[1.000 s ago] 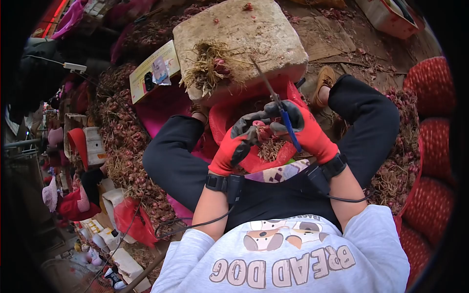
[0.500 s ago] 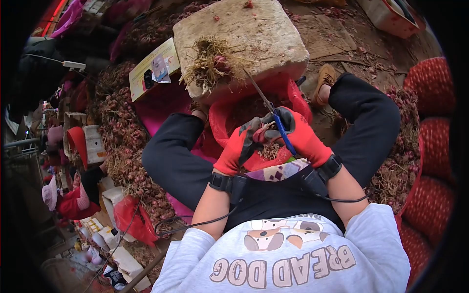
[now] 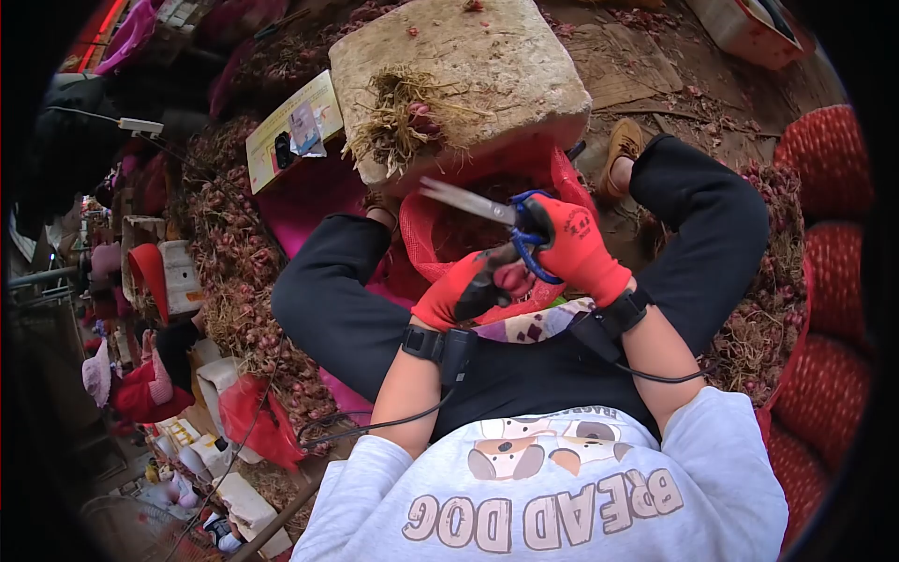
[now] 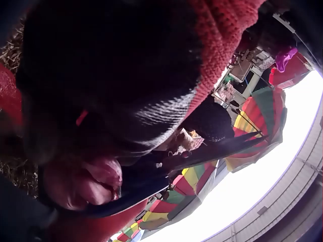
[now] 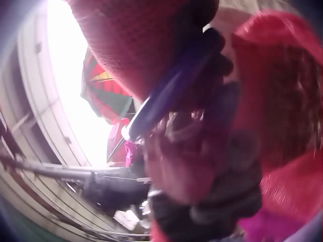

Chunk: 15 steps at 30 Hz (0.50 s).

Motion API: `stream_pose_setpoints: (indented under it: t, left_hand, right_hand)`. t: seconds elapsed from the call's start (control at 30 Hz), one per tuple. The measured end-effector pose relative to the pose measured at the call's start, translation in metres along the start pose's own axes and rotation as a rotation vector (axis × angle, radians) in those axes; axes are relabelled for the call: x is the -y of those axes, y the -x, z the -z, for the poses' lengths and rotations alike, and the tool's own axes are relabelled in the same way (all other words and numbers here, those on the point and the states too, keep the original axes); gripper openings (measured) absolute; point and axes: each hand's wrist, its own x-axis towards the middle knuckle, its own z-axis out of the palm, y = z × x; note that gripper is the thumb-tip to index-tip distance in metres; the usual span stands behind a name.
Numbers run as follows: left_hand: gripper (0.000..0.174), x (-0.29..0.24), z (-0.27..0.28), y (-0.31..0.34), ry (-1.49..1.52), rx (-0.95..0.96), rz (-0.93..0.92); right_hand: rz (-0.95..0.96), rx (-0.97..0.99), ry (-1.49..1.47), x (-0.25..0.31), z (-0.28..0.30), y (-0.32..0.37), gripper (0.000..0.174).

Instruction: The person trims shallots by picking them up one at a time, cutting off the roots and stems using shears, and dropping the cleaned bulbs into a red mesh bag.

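The person sat low with both hands raised in front of the chest. Each hand wore a red glove.

The left hand (image 3: 464, 292) had its grip closed around a small pink onion (image 3: 513, 278). The onion stuck out at the finger end of that hand, at about 2 o'clock from the wrist. In the left wrist view the onion (image 4: 86, 179) sat tight under the dark fingers.

The right hand (image 3: 571, 248) had its grip closed on the blue handles of the scissors (image 3: 468, 199). The fingers went through the rings. The long shiny blades lay together and pointed away from the hand toward 10 o'clock. So the blades pointed past the onion, not at it.

The onion lay at about 7 o'clock from the right hand, just under the blue rings. It was touching or almost touching them; the pictures could not settle which. The left hand was the nearer one, since it held the onion.

Beyond the hands, at 12 o'clock, stood a big pale block (image 3: 487, 66). A pile of dry roots (image 3: 403, 117) lay on its top surface. A red net bag (image 3: 421, 234) hung open under the hands. Full red sacks (image 3: 824, 159) were stacked at 3 o'clock.
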Motion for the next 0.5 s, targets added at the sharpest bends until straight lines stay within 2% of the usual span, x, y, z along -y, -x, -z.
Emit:
stream_pose_setpoints:
  t: [0.03,0.07,0.17,0.2,0.27,0.33,0.4,0.5]
  left_hand:
    - [0.038,0.001,0.010,-0.002,0.076,-0.062,0.108]
    - [0.044,0.003,0.020,-0.004,0.158,-0.133,0.210]
    - [0.045,-0.011,0.015,-0.003,0.358,0.100,0.194]
    - [0.043,-0.008,0.018,-0.005,0.500,0.171,0.223]
    - [0.039,0.013,0.055,-0.007,0.422,-0.040,0.218]
    - [0.037,0.009,0.040,-0.003,0.321,-0.128,0.163]
    - [0.036,-0.002,0.010,0.002,0.195,-0.096,0.058]
    - [0.033,-0.004,0.012,-0.004,0.373,0.271,0.004]
  right_hand:
    - [-0.073,-0.059,-0.109,0.000,0.001,0.000,0.032]
    - [-0.230,-0.076,-0.250,-0.016,-0.004,0.002,0.034]
    - [-0.458,0.071,-0.809,0.003,0.017,0.002,0.026]
    - [-0.409,0.140,-0.862,0.005,0.023,0.002,0.024]
    - [-0.317,0.154,-0.705,0.013,0.020,0.000,0.026]
    - [-0.284,0.203,-0.654,0.017,0.016,0.001,0.032]
    - [-0.237,0.236,-0.621,0.018,0.014,0.003,0.030]
    - [-0.124,0.232,-0.499,0.023,0.011,0.005,0.027]
